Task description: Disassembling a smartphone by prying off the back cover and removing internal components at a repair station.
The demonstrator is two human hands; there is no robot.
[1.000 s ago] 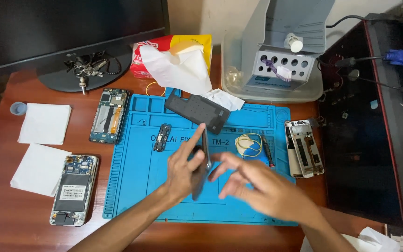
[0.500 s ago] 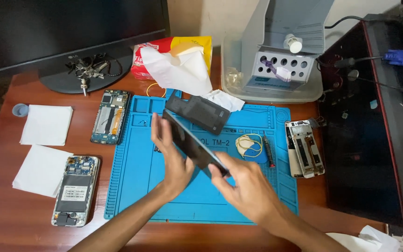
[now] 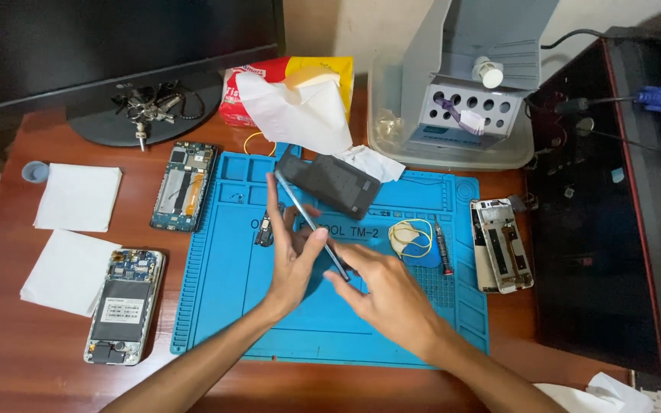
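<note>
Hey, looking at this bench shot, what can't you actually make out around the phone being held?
Head view only:
- Thin dark phone: seen edge-on, so its faces are hidden; left hand and right hand cover its lower end.
- Small dark part on the blue silicone repair mat: half behind the left hand, too small to identify.
- Black monitor: cut off by the top edge.
- White tissue: cut off by the bottom edge.

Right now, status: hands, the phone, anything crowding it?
Left hand and right hand both grip thin phone edge-on above blue mat. Dark back cover lies close behind; screwdriver is off to the side.
</note>
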